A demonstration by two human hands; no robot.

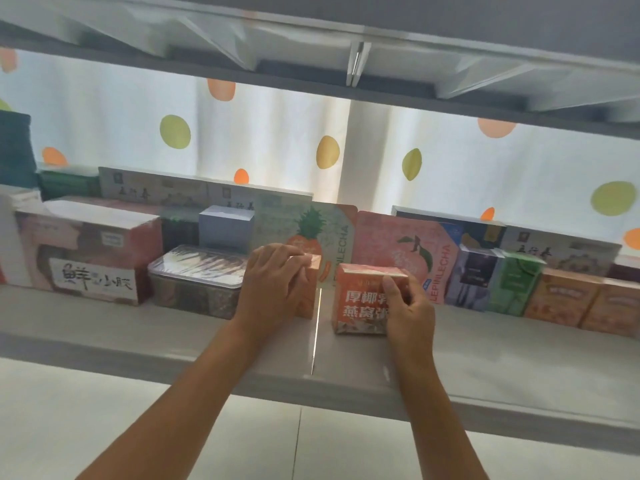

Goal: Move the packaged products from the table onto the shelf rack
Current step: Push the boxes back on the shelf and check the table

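Near the centre of the frame, both hands are working on the grey shelf board (104, 327) of the rack, each setting down a small orange carton. The left hand (273, 289) is curling over the top and near face of one orange carton (311, 289), most of which it is hiding, with the fingers wrapping its upper edge. The right hand (408, 306) is pinching the right side of the second orange carton (360, 299), thumb on the front face and fingers around the far corner, so the printed white characters are facing outward. Both cartons are standing upright on the shelf, apart from each other, either side of the bright seam (317, 323) in the board; this looks like a deliberate front-row placement, labels forward. Behind them, the pineapple box (311, 230) and the peach box (401, 251) are leaning in the back row. To the left a clear plastic tub (197, 278) is sitting just beside the left hand. The table is not in view.
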